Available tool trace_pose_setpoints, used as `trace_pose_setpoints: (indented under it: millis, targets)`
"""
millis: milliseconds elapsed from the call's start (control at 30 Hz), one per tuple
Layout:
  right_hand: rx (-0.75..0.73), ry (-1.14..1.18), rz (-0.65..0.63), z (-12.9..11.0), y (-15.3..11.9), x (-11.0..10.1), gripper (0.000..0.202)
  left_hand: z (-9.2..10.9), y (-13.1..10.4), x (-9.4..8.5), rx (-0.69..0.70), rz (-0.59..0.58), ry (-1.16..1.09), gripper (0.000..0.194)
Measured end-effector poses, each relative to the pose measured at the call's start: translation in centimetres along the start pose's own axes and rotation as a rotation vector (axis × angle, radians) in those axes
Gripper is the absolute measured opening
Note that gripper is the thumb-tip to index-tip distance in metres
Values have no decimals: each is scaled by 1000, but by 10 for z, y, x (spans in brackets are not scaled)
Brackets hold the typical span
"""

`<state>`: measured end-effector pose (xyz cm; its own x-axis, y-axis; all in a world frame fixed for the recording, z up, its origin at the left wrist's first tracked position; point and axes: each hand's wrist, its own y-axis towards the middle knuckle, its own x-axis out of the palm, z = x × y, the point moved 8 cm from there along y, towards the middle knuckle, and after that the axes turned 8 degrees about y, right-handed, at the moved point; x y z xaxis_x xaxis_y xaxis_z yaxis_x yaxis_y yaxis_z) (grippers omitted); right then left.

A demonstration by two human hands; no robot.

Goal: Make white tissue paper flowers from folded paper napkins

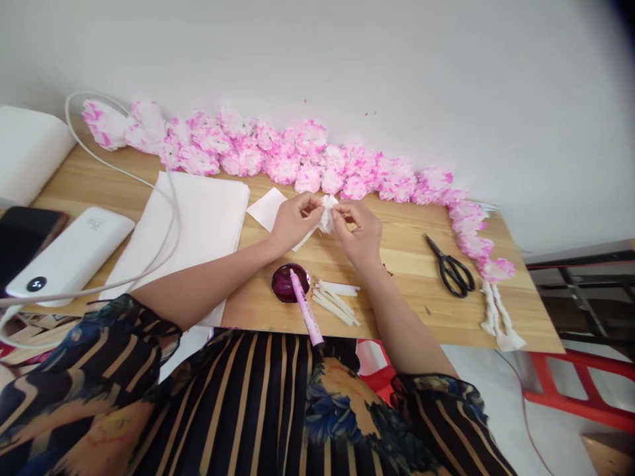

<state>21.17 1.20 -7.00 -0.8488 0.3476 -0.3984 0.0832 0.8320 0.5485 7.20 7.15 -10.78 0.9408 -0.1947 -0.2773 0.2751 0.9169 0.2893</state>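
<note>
A small crumpled piece of white tissue paper (327,215) is pinched between my two hands above the middle of the table. My left hand (296,221) grips its left side with thumb and fingertips. On the right side, my right hand (358,231) pinches it the same way. Flat white paper squares (268,207) lie beneath and beside my left hand. Nearer to me, a pink marker (306,309) leans across a small dark purple dish (284,285). Several thin white sticks (335,303) lie just right of the dish.
A long row of pink-and-white paper flowers (282,155) lines the wall and bends down the right side. Black scissors (450,268) lie right of my hand. Left are a paper stack (198,205), a white power bank (74,254), a dark phone (24,241) and a looping cable (174,211).
</note>
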Motion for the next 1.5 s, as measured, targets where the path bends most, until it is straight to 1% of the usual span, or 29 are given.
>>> trace_pose_setpoints:
  millis: [100, 167, 267, 333, 400, 467, 567, 633, 700, 867, 967, 1033, 1167, 1233, 1267, 1333, 1433, 1500]
  targets:
    - [89, 70, 18, 10, 1, -1, 13, -2, 1, 0, 14, 10, -30, 9]
    - [102, 62, 22, 12, 1, -2, 15, 4, 1, -1, 56, 17, 7, 8]
    - [28, -11, 16, 3, 0, -3, 17, 20, -3, -2, 177, 8, 109, 9]
    - [-20, -55, 10, -3, 0, -4, 14, 29, -5, -2, 257, -1, 175, 12]
    - [-21, -65, 15, -4, 0, -4, 12, 33, -7, -2, 295, 6, 221, 13]
    - [34, -22, 35, 1, 0, -6, 13, 30, -6, -3, 278, 21, 222, 12]
    - [144, 84, 77, 13, 0, -7, 15, 16, -2, -4, 166, 35, 151, 10]
    - [171, 114, 97, 16, 0, -8, 16, 9, -1, -3, 96, 32, 100, 8]
    - [143, 96, 99, 13, 0, -8, 15, 8, -1, -2, 68, 20, 64, 8]
    - [-51, -1, 43, -7, -1, -5, 14, 10, -3, -1, 45, 3, 36, 19]
    - [-100, -30, 10, -10, -2, -2, 14, 9, -2, -3, 29, 13, 25, 15]
    - [-74, -13, 20, -7, -1, -2, 14, 7, 0, -3, 19, 14, -21, 14]
    - [103, 98, 80, 10, 0, -5, 14, 3, 3, -4, -4, 16, -127, 16]
    - [157, 122, 79, 15, 0, -5, 15, 5, 3, -4, 15, 24, -109, 15]
    - [159, 120, 74, 15, 0, -5, 16, 7, 2, -5, 37, 31, -76, 14]
    - [129, 93, 61, 11, 0, -5, 17, 14, 0, -7, 101, 39, 17, 13]
    - [70, 38, 33, 3, 1, -5, 18, 26, -4, -6, 216, 18, 174, 14]
    - [56, 20, 23, 1, 1, -4, 16, 32, -6, -4, 277, 6, 242, 15]
